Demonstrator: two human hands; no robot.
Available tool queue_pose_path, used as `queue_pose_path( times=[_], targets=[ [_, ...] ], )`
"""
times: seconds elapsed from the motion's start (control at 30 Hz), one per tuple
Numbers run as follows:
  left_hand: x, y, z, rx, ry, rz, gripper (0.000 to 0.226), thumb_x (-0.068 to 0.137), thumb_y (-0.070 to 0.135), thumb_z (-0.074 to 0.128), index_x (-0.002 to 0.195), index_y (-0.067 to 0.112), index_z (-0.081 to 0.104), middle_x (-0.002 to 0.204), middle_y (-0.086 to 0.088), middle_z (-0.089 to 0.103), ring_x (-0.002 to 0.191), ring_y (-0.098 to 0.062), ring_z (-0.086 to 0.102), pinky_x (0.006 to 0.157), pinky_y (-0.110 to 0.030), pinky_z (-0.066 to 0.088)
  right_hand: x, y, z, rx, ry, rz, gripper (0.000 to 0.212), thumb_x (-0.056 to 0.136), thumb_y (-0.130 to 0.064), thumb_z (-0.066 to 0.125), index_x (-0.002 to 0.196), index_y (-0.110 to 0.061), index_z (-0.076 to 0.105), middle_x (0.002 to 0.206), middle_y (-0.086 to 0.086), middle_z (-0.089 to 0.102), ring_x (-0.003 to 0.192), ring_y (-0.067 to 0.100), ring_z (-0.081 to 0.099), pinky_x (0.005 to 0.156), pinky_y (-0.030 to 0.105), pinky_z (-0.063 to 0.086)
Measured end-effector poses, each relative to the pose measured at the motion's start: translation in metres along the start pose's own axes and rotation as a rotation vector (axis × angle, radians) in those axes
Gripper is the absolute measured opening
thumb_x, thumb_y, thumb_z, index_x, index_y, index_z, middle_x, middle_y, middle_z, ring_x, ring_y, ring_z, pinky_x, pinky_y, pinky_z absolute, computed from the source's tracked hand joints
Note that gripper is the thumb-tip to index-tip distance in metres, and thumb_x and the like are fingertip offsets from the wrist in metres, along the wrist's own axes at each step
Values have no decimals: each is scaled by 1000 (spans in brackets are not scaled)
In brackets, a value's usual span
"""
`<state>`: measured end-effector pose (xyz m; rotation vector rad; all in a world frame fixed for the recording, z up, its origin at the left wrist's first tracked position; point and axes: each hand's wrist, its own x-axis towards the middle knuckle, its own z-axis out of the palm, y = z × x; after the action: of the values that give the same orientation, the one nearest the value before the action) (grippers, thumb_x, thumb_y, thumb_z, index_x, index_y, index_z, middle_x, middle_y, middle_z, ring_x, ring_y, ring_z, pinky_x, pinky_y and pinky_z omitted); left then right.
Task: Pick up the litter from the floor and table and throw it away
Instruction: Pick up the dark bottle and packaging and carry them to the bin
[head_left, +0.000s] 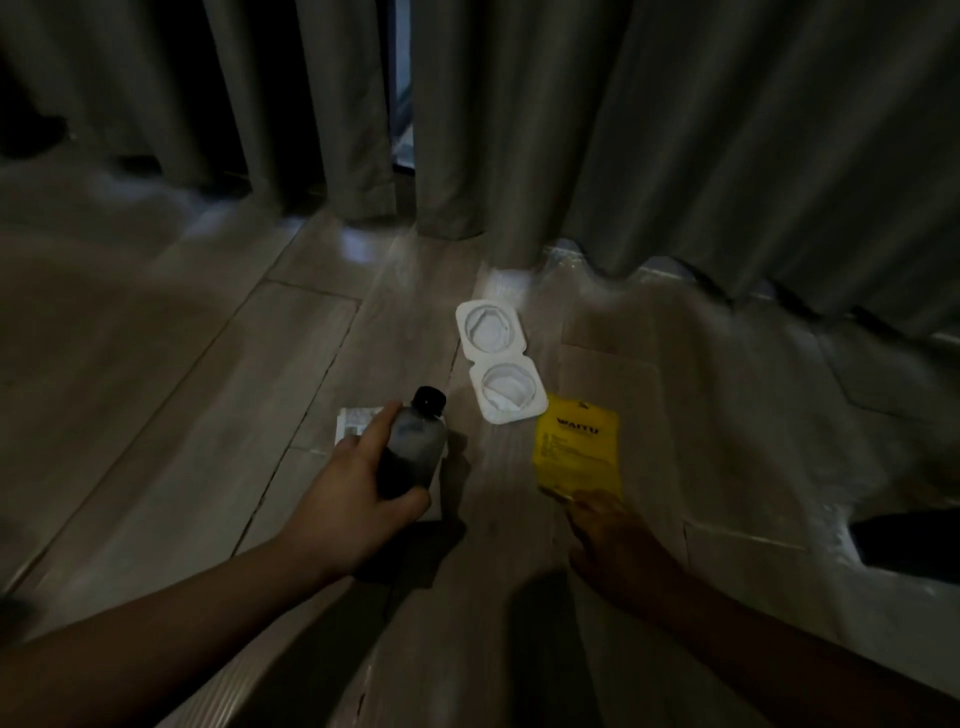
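My left hand (358, 499) grips a small bottle (413, 447) with a black cap and dark liquid in its lower part, held just above the wooden floor. A white paper scrap (356, 422) lies on the floor behind that hand. My right hand (605, 525) touches the near edge of a yellow packet (577, 447) with dark print; whether it pinches the packet is unclear. Beyond the packet a white plastic clamshell tray (501, 364) lies open, showing two round hollows.
Grey curtains (519, 130) hang to the floor across the back. The floor (156, 364) is pale wood planks in dim light. A dark object (909, 540) sits at the right edge.
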<state>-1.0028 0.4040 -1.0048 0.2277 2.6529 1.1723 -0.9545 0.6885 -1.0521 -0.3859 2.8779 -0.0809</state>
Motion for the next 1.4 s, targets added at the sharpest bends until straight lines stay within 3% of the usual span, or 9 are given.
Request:
queue_pose_path(
  times=[0.1, 0.2, 0.27, 0.47, 0.57, 0.67, 0.8, 1.17, 1.4],
  targets=[
    [-5, -3, 2, -9, -13, -13, 90, 81, 29, 69, 149, 37, 10, 145, -9, 37, 109, -19, 51, 79, -23, 42, -10, 4, 14, 94, -132, 68, 55, 93, -31, 51, 143, -14, 38, 154, 1, 26, 142, 21, 24, 114, 25, 20],
    [-6, -5, 1, -10, -15, -12, 92, 81, 29, 70, 150, 36, 10, 149, -9, 33, 122, -23, 49, 87, -25, 44, -11, 7, 17, 243, -48, 92, 37, 90, -19, 56, 125, -10, 57, 133, 9, 51, 126, 26, 44, 103, 24, 29],
    [-6, -5, 1, -9, -6, -7, 91, 80, 29, 70, 149, 37, 11, 150, -8, 32, 124, -23, 47, 87, -23, 42, -6, 9, 12, 301, 20, 196, 33, 89, -18, 58, 121, -11, 59, 126, 7, 55, 118, 26, 49, 97, 26, 35],
    [-3, -10, -3, -36, 3, -18, 89, 80, 29, 70, 148, 39, 12, 145, -8, 37, 117, -21, 51, 82, -22, 45, 29, 19, 4, 441, 32, 617, 72, 83, -43, 66, 141, -12, 36, 143, 14, 35, 127, 30, 43, 102, 31, 37],
    [-4, -16, -3, -38, 10, -18, 90, 79, 29, 71, 148, 40, 12, 144, -7, 39, 121, -21, 50, 92, -28, 48, 47, 17, 7, 539, 37, 751, 97, 72, -58, 71, 147, -16, 24, 149, 15, 23, 133, 36, 34, 109, 41, 35],
    [-1, -23, -4, -12, 11, -62, 92, 80, 32, 70, 148, 40, 10, 143, -7, 40, 117, -21, 52, 88, -29, 50, 65, 10, 11, 546, 13, 796, 113, 69, -65, 69, 152, -22, 5, 157, 10, 2, 140, 39, 18, 113, 48, 27],
    [1, -31, -6, 0, 13, -82, 91, 79, 34, 70, 148, 42, 11, 142, -6, 39, 112, -16, 50, 84, -25, 46, 81, 7, 17, 525, 2, 834, 119, 64, -69, 70, 151, -23, 3, 158, 7, -6, 142, 40, 10, 113, 53, 24],
    [3, -45, -14, -20, 6, -107, 91, 77, 33, 71, 148, 38, 15, 136, -6, 45, 113, -23, 54, 95, -42, 50, 88, 14, 27, 485, -31, 884, 113, 66, -65, 70, 151, -22, 9, 156, 10, 2, 140, 39, 14, 112, 55, 22],
    [-2, -56, -24, 37, -4, -98, 91, 75, 35, 72, 147, 42, 16, 136, -7, 43, 112, -20, 51, 89, -31, 47, 82, 13, 28, 563, 30, 905, 111, 64, -59, 74, 149, -22, 13, 154, 15, 13, 137, 41, 23, 110, 54, 29]
  ],
)
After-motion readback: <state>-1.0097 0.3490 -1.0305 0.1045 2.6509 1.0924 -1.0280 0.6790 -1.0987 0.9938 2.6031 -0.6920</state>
